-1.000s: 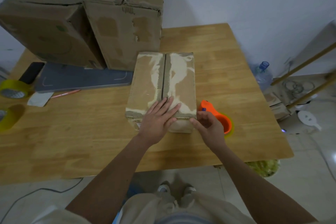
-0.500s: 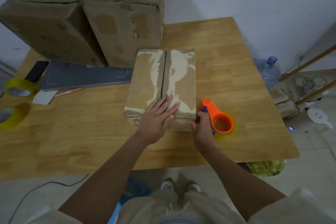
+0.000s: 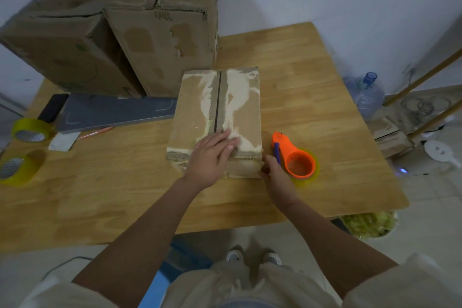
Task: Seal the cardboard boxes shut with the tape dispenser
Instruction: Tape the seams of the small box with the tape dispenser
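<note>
My left hand presses flat on the box, seam running away from me; my right hand pinches its near corner beside the dispenser.

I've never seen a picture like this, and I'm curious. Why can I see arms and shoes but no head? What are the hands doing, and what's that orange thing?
The camera sits on the person's head and looks down, so you see only their arms and shoes. On the wooden table lies a small cardboard box. The left hand presses flat on its top, near the slit between the flaps. The right hand is at the box's near corner; what its fingers are doing is hard to see. The orange thing is a tape dispenser, lying beside the box. Bigger boxes stand behind, and yellow tape rolls sit at the left.
</note>
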